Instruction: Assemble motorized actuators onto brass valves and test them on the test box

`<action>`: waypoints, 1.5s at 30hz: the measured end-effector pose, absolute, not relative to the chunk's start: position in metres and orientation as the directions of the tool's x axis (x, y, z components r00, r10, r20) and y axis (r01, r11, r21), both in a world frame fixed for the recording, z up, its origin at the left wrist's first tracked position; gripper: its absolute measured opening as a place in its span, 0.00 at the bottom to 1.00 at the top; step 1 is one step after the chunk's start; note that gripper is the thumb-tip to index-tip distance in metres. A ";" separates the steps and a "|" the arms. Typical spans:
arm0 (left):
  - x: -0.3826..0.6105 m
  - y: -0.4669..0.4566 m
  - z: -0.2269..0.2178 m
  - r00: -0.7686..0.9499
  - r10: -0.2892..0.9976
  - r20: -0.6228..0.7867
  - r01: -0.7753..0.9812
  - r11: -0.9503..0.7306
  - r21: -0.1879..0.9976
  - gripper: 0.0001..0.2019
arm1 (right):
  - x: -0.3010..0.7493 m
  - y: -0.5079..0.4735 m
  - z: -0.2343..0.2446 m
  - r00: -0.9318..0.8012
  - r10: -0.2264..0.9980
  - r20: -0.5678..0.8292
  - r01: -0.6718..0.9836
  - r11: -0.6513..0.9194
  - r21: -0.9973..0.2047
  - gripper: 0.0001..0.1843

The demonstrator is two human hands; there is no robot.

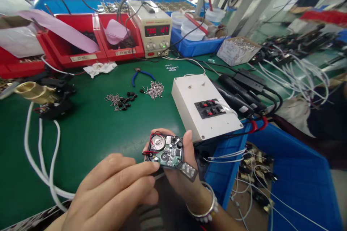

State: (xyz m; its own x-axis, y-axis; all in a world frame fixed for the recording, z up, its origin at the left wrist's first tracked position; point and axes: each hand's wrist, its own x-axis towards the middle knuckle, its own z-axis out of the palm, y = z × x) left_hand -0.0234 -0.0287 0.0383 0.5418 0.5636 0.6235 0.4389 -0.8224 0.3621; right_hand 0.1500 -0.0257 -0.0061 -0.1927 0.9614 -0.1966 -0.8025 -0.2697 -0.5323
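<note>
My right hand [184,180], with a bracelet at the wrist, grips a small dark housing with an exposed green circuit board [169,153]. A round silver part and red and black wires show on the board's left side. A dark flap with silvery marks [188,170] sticks out at its lower right corner. My left hand [119,187] comes in from the lower left with bent fingers held together. Its index fingertip touches the housing's lower left corner. Part of a pale cable shows beside those fingers; whether they pinch it is hidden.
On the green table lie screw piles [154,90], black caps [126,103] and blue-handled pliers [135,78]. A white box with terminals [187,97] stands right. A brass valve with white cables [35,92] is left. Red bins [78,57] and a power supply [155,39] stand behind; a blue crate [298,184] sits lower right.
</note>
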 end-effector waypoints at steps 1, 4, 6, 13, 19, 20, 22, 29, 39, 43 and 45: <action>-0.023 -0.030 0.038 0.558 0.540 0.630 0.420 -0.839 0.346 0.03 | 0.149 -0.026 -0.005 -0.190 0.961 -0.201 -0.804 -0.270 -0.530 0.37; -0.021 -0.031 0.037 0.556 0.566 0.608 0.424 -0.823 0.378 0.06 | 0.146 -0.026 -0.005 -0.186 0.959 -0.213 -0.803 -0.273 -0.529 0.36; -0.018 -0.030 0.037 0.523 0.611 0.594 0.454 -0.790 0.413 0.04 | 0.144 -0.026 -0.006 -0.209 0.955 -0.209 -0.802 -0.290 -0.522 0.35; -0.017 -0.025 0.038 0.489 0.700 0.521 0.488 -0.714 0.502 0.05 | 0.144 -0.026 -0.008 -0.226 0.952 -0.205 -0.793 -0.302 -0.529 0.35; -0.020 -0.031 0.042 0.491 0.749 0.446 0.535 -0.663 0.523 0.02 | 0.145 -0.024 -0.009 -0.202 0.951 -0.233 -0.754 -0.302 -0.583 0.36; -0.021 -0.033 0.042 0.470 0.752 0.462 0.534 -0.659 0.530 0.02 | 0.145 -0.025 -0.009 -0.197 0.953 -0.230 -0.749 -0.298 -0.592 0.36; -0.022 -0.035 0.042 0.463 0.735 0.495 0.507 -0.678 0.532 0.03 | 0.144 -0.026 -0.008 -0.200 0.954 -0.223 -0.737 -0.297 -0.607 0.36; -0.026 -0.036 0.039 0.554 0.691 0.464 0.574 -0.721 0.389 0.04 | 0.141 -0.030 -0.009 -0.252 0.949 -0.189 -0.746 -0.315 -0.587 0.35; -0.014 -0.037 0.041 0.348 0.817 0.460 0.565 -0.574 0.593 0.05 | 0.141 -0.032 -0.009 -0.220 0.949 -0.224 -0.699 -0.314 -0.642 0.36; -0.011 -0.036 0.041 0.345 0.829 0.440 0.607 -0.555 0.569 0.08 | 0.142 -0.033 -0.012 -0.231 0.948 -0.221 -0.675 -0.319 -0.666 0.37; -0.013 -0.036 0.040 0.348 0.834 0.427 0.617 -0.547 0.565 0.07 | 0.142 -0.033 -0.014 -0.219 0.953 -0.209 -0.664 -0.303 -0.684 0.37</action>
